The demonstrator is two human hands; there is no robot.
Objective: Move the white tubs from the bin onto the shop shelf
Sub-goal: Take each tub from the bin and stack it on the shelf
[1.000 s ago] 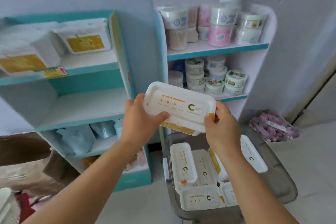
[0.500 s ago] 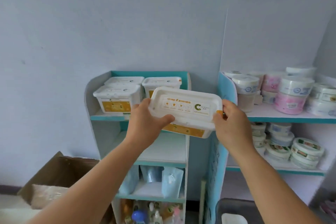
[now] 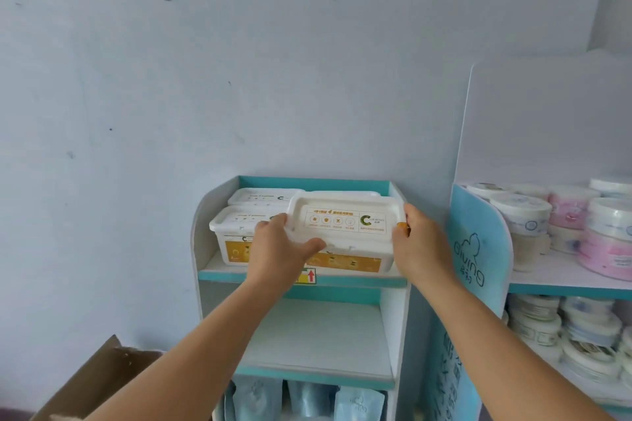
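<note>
both hands clasp one white tub [image 3: 345,229] by its short ends. the left hand [image 3: 278,249] wraps the left end, thumb lying along the front lip of the lid and fingers tucked behind, out of sight. the right hand [image 3: 415,244] cups the right end, palm against the side; its fingers are mostly hidden, so how far they curl cannot be told. the tub is a rounded rectangle of smooth matte plastic with a recessed lid that carries small orange icons and a green c logo; a yellow label band runs across its front wall. it sits at the front right of the top shelf [image 3: 359,278], its base at or just above the board, and whether it fully rests there cannot be told. just to its left stands a second tub [image 3: 236,239] of the same make, touching or nearly touching, with a third tub [image 3: 260,195] behind that one. the shelf unit is flat white board with teal edges and a teal back panel. the middle board [image 3: 318,342] is bare white, and pale blue pouches [image 3: 307,400] stand below it. to the right, another unit holds round jars [image 3: 519,215], white and pink, stacked. a brown cardboard box [image 3: 102,383] shows at lower left, against a plain grey-blue wall [image 3: 239,61].
</note>
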